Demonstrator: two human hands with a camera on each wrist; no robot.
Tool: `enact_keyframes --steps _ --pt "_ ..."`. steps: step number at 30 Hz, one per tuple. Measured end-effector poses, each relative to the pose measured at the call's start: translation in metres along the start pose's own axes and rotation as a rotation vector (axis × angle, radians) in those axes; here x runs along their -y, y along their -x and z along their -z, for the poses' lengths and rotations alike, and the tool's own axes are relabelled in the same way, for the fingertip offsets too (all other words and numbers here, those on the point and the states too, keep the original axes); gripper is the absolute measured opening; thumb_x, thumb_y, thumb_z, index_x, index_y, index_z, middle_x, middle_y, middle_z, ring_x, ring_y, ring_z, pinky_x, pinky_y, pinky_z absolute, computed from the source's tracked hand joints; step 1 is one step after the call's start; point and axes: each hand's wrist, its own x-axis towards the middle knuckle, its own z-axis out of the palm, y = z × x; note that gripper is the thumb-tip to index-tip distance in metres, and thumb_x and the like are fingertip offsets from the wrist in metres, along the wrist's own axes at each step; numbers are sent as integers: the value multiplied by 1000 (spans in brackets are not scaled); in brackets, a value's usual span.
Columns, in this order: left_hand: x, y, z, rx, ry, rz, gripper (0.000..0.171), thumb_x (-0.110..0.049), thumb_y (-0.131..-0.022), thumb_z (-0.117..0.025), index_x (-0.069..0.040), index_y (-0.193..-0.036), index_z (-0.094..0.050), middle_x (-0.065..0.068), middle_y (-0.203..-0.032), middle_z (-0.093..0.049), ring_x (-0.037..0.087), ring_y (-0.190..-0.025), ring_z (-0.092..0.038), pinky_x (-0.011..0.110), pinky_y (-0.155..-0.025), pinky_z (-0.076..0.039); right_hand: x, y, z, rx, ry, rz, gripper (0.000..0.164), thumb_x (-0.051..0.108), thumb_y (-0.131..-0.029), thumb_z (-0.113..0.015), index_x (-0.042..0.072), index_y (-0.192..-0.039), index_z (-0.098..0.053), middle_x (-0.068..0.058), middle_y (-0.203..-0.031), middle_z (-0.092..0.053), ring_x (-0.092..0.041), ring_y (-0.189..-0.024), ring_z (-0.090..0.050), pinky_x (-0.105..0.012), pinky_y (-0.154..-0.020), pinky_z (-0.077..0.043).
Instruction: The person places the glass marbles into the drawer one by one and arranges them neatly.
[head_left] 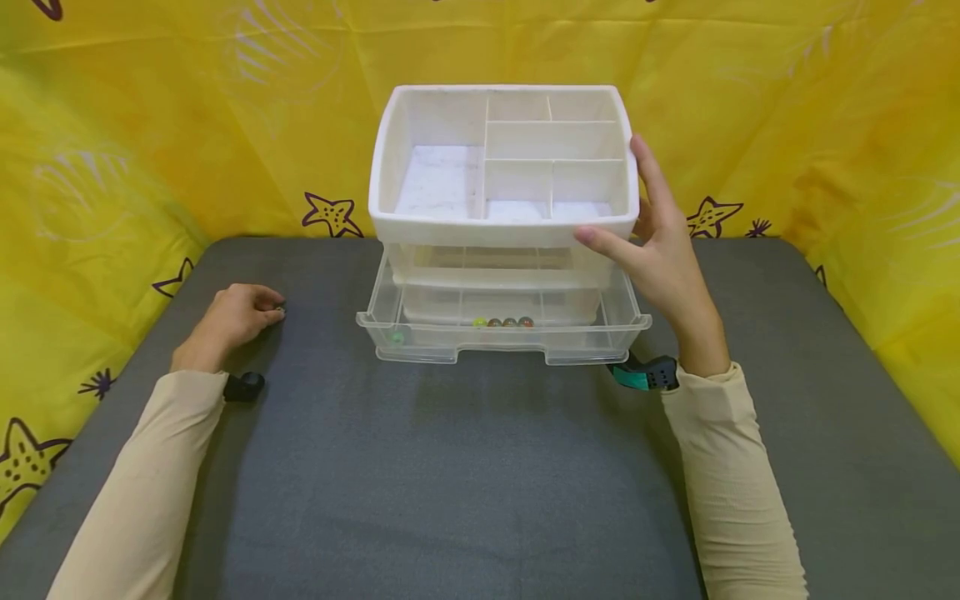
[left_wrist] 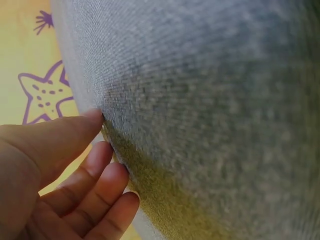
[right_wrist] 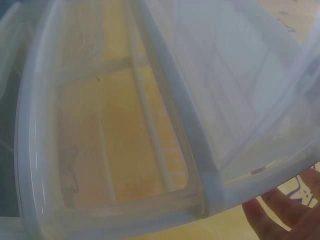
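My right hand grips the right front corner of a white plastic drawer organizer, thumb on the front rim and fingers along the side. In the right wrist view, fingertips show beside the organizer's frame. Its clear bottom drawer is pulled out toward me. Several marbles sit in a row inside, and a green marble lies at the left. Low over the table's left side, my left hand pinches a small glassy marble, mostly hidden by the fingertips.
The organizer's top tray is divided into compartments of different sizes. A dark grey cloth covers the table. Yellow fabric with starfish drawings hangs behind and at both sides.
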Motion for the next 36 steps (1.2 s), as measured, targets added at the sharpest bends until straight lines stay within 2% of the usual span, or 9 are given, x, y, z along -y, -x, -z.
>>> enact_keyframes --steps 6,13,18,24,30,36 --pt "-1 1 -1 -8 -17 -14 32 -14 -96 -61 8 -119 -64 32 -109 -65 42 -98 -60 55 -87 -47 0 0 0 1 -14 -3 95 9 -82 -80 29 -157 -26 -4 -150 -43 -29 -122 -53 -19 -82 -56" --pt "-1 1 -6 -90 4 -48 26 -13 -94 -63 5 -113 -65 28 -103 -68 40 -93 -63 54 -83 -48 1 0 0 -2 -19 -11 95 9 -82 -79 30 -157 -26 -3 -150 -42 -29 -122 -53 -19 -82 -56" --pt "-3 3 -9 -125 34 -59 24 -14 -94 -63 4 -111 -65 28 -104 -69 41 -93 -64 53 -83 -48 0 0 0 0 -9 -17 95 10 -82 -79 30 -157 -25 -3 -150 -42 -30 -123 -53 -20 -82 -56" --pt "-9 5 -14 -201 54 -62 21 -16 -92 -65 0 -106 -66 26 -103 -71 38 -93 -66 42 -77 -47 -1 0 0 1 9 -16 95 10 -82 -79 31 -157 -25 -2 -151 -42 -29 -123 -53 -20 -83 -56" --pt "-20 11 -15 -246 94 -75 20 -14 -91 -67 0 -104 -64 26 -102 -70 39 -92 -68 39 -77 -47 0 0 0 1 2 -17 95 10 -82 -79 31 -157 -25 -2 -151 -42 -29 -123 -53 -21 -83 -56" --pt "-32 14 -15 -300 105 -109 18 -13 -89 -70 -2 -101 -63 23 -98 -71 29 -85 -67 28 -72 -44 0 0 0 -1 -4 -12 95 10 -82 -79 30 -157 -26 -3 -150 -43 -29 -122 -53 -20 -82 -56"
